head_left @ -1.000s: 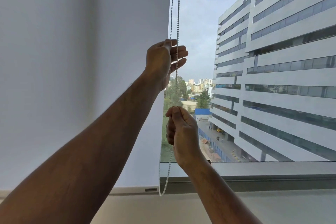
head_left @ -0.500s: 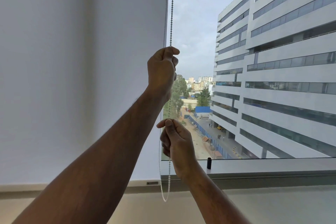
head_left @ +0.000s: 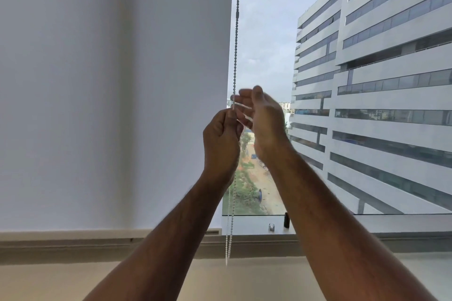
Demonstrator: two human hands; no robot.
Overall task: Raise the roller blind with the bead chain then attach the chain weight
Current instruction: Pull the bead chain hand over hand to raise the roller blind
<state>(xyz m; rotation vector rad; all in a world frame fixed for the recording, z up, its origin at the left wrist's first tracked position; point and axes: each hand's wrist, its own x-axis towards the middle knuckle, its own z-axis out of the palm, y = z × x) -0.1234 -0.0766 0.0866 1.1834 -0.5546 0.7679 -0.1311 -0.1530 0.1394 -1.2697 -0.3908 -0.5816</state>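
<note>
I see the roller blind (head_left: 115,95) down at the sill, my left hand (head_left: 221,144) clamped on the bead chain (head_left: 236,39), right hand (head_left: 265,120) loose beside it, weight unattached.

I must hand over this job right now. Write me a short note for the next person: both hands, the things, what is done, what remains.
Left hand: closed on the bead chain beside the blind's edge.
Right hand: open, blurred, next to the left hand, not gripping.
Roller blind: bottom bar near the sill, so not raised.
Chain loop hangs free to the sill.
Small dark piece on the ledge, perhaps the weight; not attached.
Left: raise blind, attach weight.
</note>
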